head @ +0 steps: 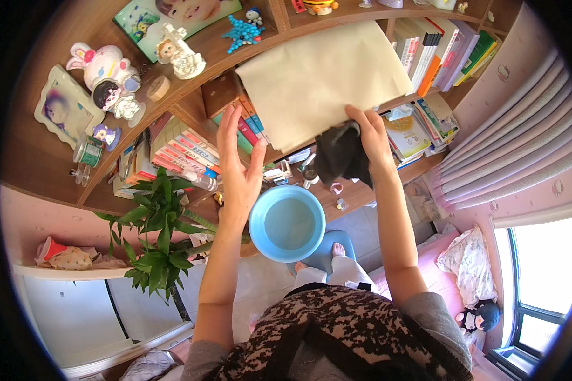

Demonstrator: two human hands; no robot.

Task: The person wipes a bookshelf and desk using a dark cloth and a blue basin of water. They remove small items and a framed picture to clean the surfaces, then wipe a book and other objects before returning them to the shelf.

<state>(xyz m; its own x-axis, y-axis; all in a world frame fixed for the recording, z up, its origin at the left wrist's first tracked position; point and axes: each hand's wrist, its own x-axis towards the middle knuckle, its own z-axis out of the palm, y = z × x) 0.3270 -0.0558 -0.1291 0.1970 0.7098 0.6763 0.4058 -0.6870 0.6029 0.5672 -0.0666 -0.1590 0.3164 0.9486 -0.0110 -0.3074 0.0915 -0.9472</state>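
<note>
A crumpled black cloth (342,155) hangs from my right hand (374,138), pinched between thumb and fingers. That hand is at the lower right edge of a plain beige sheet (321,85), which covers part of the bookshelf. My left hand (240,166) is raised on the other side, fingers apart and holding nothing. In the picture it overlaps a row of books (251,124) left of the sheet. Below and between my hands is a round light-blue basin (257,233) with greyish liquid inside.
Figurines, including an angel statuette (181,55), stand on the wooden shelf (219,59) with framed photos. A leafy potted plant (157,228) rises at left. Small items, including a pink ring-shaped object (336,188), lie on the desk. My bare feet are on a blue stool (345,238). Curtains (515,138) hang at right.
</note>
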